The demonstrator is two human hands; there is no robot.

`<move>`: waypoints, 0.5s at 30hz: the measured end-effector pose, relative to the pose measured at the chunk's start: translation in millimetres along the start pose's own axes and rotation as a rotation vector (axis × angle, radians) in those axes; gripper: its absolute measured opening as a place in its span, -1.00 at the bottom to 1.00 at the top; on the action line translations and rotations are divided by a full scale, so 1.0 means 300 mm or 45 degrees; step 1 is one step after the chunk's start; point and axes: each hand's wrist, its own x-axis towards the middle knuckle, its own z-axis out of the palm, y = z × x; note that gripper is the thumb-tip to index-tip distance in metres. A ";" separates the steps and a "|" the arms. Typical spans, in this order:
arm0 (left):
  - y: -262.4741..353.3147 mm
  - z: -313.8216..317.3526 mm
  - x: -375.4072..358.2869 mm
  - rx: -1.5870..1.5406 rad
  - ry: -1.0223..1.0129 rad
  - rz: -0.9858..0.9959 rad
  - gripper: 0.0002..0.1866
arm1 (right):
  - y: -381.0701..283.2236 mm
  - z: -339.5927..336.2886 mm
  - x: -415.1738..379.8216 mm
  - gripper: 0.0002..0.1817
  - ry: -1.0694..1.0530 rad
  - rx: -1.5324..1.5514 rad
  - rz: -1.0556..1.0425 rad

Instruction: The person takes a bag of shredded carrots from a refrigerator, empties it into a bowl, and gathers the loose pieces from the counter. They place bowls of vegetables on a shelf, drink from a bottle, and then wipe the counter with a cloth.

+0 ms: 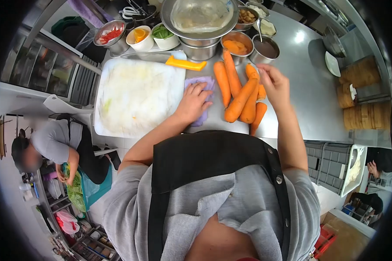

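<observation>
Left hand (195, 102) is pressing flat on purple cloth (201, 93) beside the cutting board's (135, 98) right edge; right hand (272, 85), fingers loosely curled and empty, is hovering over carrots (241, 93).

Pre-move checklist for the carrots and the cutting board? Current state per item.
1. Carrots piled on the counter, off the board: ok.
2. Cutting board free of items: ok; smeared, not ok if clean is needed.
3. Left hand flat on the purple cloth: ok.
4. Right hand over the carrots; grip: cannot tell.
5. Yellow-handled knife at the board's far edge, unheld: ok.
</observation>
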 end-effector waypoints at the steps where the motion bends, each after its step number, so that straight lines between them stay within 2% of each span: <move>1: 0.004 0.019 -0.012 -0.055 0.015 -0.043 -0.69 | 0.039 -0.003 -0.039 -0.83 0.018 0.065 0.086; 4: 0.058 -0.039 -0.005 0.077 -0.048 -0.002 -0.78 | 0.046 -0.006 -0.122 -0.82 0.027 0.160 0.237; 5: 0.061 -0.034 -0.006 0.074 -0.072 -0.061 -0.80 | 0.043 -0.005 -0.140 -0.82 0.027 0.178 0.269; 10: 0.086 -0.012 0.014 0.163 -0.170 -0.239 -0.84 | 0.032 -0.021 -0.187 -0.81 0.037 0.210 0.239; 15: 0.086 0.003 0.011 0.169 -0.141 -0.206 -0.87 | 0.053 -0.082 -0.234 -0.80 0.076 0.183 0.287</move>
